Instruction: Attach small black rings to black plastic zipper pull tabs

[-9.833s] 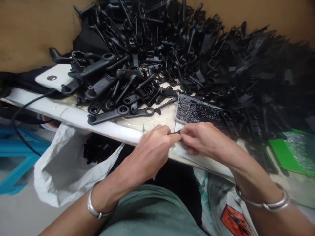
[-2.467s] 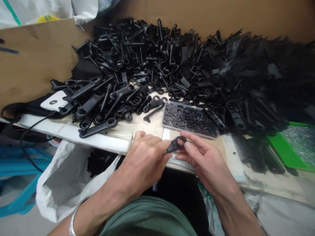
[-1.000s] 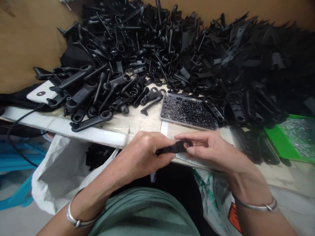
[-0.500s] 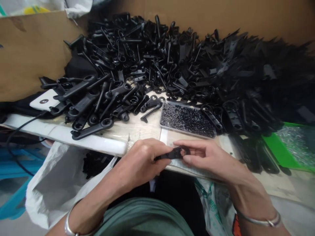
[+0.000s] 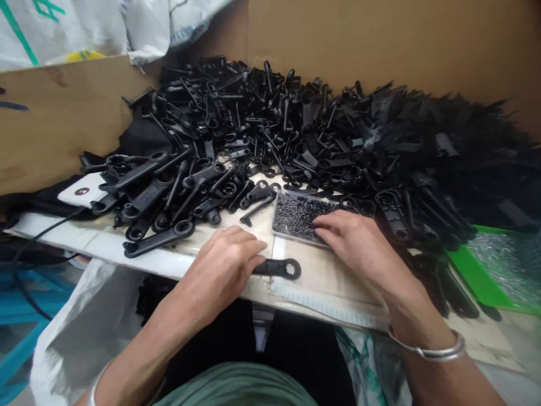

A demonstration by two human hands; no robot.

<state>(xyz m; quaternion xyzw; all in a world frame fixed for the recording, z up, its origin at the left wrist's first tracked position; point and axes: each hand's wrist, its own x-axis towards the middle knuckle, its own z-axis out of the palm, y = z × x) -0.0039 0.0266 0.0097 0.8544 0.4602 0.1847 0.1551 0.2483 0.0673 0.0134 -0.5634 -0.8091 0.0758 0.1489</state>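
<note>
**Lever Laid Flat, Right Hand at the Small-Parts Tray**

Whereas half a second ago both hands pinched one black plastic lever between them above the table edge, the right hand (image 5: 357, 248) has now let go and moved up to the clear tray of small black parts (image 5: 296, 217). Its fingers (image 5: 327, 221) are spread and rest on the near right portion of that tray; whether a small part is pinched under the fingertips cannot be told, since the palm covers them.

The left hand (image 5: 222, 270) retains the lever (image 5: 276, 268). It grips the shaft end with fingers curled closed around it, and the ring end projects to the right, lying flat on the white table surface (image 5: 127, 248). The open ring is exposed and faces upward.

Judged from this change, the lever is parked as a fixture while the right hand fetches a small part from the tray.

Position relative to the grips:
- Lever ring: just beyond the left fingertips, apart from the right hand.
- Tray: just behind the lever, touching the right fingers.
- Heap of black levers (image 5: 270, 129): behind the tray, untouched.
- Green tray of bright parts (image 5: 473, 270): far right, well apart from both hands.
</note>
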